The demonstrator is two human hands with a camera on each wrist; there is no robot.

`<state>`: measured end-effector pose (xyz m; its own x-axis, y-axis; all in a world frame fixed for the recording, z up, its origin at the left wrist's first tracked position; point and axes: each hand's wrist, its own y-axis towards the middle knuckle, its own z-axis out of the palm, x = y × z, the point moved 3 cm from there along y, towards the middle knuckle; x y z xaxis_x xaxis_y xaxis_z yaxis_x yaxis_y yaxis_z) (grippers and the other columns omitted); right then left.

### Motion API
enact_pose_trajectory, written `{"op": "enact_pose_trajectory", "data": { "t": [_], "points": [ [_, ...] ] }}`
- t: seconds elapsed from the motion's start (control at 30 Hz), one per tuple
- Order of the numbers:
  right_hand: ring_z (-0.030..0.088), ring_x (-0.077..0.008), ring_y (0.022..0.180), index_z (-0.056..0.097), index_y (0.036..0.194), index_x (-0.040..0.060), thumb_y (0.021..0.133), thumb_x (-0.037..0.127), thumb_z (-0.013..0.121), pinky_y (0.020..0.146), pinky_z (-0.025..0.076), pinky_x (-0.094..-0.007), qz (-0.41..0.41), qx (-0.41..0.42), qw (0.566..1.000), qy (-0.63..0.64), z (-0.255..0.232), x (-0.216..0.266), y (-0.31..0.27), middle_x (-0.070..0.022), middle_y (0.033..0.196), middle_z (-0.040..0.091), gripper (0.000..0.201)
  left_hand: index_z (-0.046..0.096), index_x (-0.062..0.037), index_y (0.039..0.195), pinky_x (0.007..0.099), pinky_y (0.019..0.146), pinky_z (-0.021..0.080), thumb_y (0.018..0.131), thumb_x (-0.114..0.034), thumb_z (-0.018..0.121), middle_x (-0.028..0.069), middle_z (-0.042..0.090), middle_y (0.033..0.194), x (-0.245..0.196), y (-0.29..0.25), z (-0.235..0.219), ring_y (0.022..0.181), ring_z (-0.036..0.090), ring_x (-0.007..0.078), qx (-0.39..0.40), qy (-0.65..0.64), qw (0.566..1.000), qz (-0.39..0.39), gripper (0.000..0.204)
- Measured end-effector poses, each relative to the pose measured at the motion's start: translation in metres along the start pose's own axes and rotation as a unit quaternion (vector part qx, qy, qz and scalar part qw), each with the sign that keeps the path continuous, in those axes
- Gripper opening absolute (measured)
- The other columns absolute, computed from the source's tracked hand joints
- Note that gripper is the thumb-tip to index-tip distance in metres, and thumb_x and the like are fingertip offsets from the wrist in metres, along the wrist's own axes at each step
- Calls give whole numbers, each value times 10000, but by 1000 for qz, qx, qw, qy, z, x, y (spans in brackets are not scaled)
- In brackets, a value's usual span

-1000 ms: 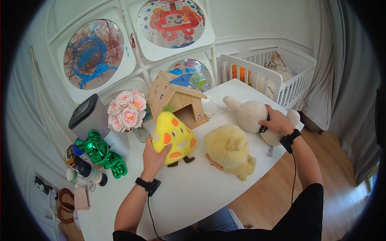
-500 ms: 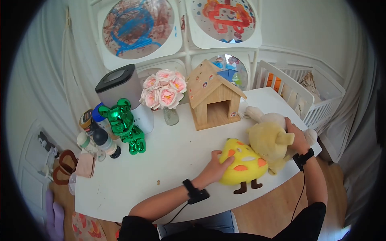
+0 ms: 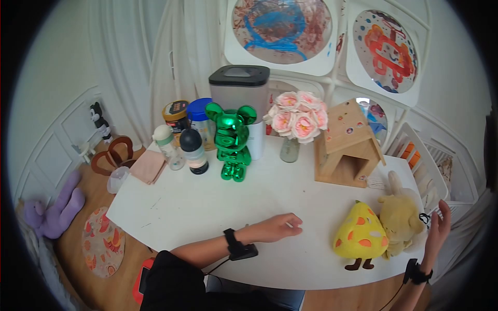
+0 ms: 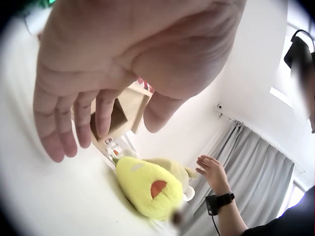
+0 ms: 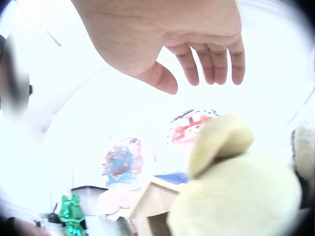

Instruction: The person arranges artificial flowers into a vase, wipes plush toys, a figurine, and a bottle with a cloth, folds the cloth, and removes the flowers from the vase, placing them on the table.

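In the head view my left hand (image 3: 275,228) hovers over the white table, fingers relaxed and holding nothing. To its right stands the yellow pear-shaped plush (image 3: 360,233) with orange patches and brown legs. The pale yellow plush (image 3: 399,220) touches its right side, with a cream plush (image 3: 395,182) partly hidden behind. My right hand (image 3: 438,230) is raised just right of these toys, its fingers extended and empty. The left wrist view shows loose left fingers and the pear plush (image 4: 150,187); the right wrist view shows the pale yellow plush (image 5: 236,196) below the right hand (image 5: 172,39).
A wooden house (image 3: 345,150) and a flower vase (image 3: 289,149) stand at the back. A green shiny bear figure (image 3: 232,140), bottles (image 3: 193,150), jars, a grey-lidded container (image 3: 239,88) and a folded pink cloth (image 3: 148,167) are on the left. A white crib (image 3: 430,171) stands behind the right edge.
The pear plush was moved right against the pale yellow plush, which was shifted up to the cream one. Both hands have let go, the left one drawing back leftward. The head view has turned left.
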<state>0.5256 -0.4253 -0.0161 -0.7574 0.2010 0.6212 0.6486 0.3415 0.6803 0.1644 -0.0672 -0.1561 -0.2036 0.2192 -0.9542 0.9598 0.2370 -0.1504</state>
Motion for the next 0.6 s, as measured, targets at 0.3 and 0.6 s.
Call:
{"op": "enact_pose_trajectory", "data": {
  "t": [0.3, 0.6],
  "points": [
    [613, -254, 1036, 624, 1084, -1, 747, -53, 610, 880, 500, -346, -119, 282, 941, 141, 157, 235, -50, -160, 1261, 600, 341, 467, -28, 1287, 337, 950, 470, 820, 5, 688, 103, 522, 1173, -19, -180, -244, 1078, 544, 211, -713, 82, 662, 216, 518],
    [459, -418, 1295, 395, 1376, -41, 868, 136, 713, 1074, 399, -470, -236, 479, 800, 275, 411, 359, -141, -234, 1405, 423, 625, 328, -11, 1426, 405, 1055, 432, 763, -44, 810, 218, 491, 1331, 49, -196, -346, 1230, 532, 328, -603, 237, 753, 117, 820]
  ]
}}
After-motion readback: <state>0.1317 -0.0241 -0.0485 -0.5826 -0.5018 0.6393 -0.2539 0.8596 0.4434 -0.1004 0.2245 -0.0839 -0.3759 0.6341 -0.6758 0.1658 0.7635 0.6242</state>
